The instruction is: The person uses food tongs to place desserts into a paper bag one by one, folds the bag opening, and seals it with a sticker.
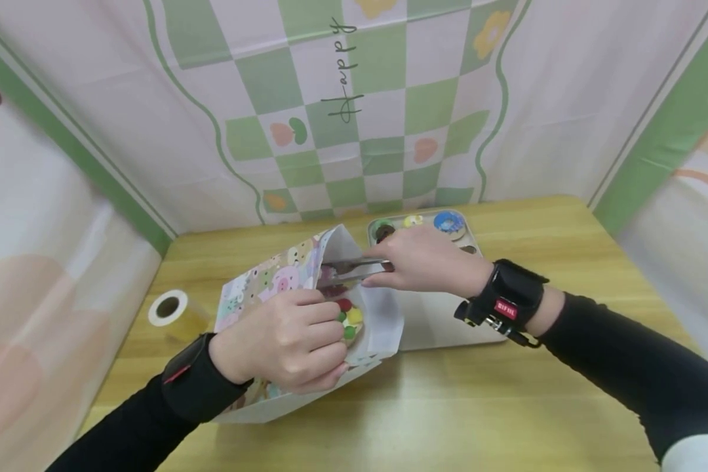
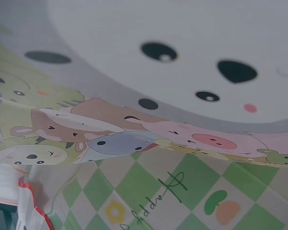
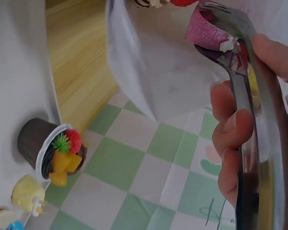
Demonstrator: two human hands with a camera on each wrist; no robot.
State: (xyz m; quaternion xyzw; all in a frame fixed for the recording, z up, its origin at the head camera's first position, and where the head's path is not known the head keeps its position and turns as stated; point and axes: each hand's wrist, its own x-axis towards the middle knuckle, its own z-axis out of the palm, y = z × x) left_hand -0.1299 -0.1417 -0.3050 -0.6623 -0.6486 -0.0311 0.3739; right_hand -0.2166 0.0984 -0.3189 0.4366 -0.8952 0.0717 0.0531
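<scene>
A paper bag printed with cartoon animals (image 1: 283, 278) lies tilted, its mouth facing right. My left hand (image 1: 295, 341) grips the near edge of that mouth with curled fingers; in the left wrist view the bag's printed side (image 2: 182, 28) fills the upper part. Metal tongs (image 1: 360, 262) are held in my right hand (image 1: 427, 259), with their tips inside the bag. Between the tips sits a small pink cake (image 3: 206, 33), clear in the right wrist view. Deeper in the bag is a round treat topped with red, yellow and green pieces (image 1: 352, 319), partly hidden by my left hand.
A pale tray (image 1: 448, 328) stands right of the bag. At its back are a blue-topped donut (image 1: 448, 221), a dark cup dessert with fruit (image 3: 33, 141) and a yellow cake (image 3: 26, 194). A roll of labels or tape (image 1: 177, 311) stands at left on the wooden table (image 1: 448, 406).
</scene>
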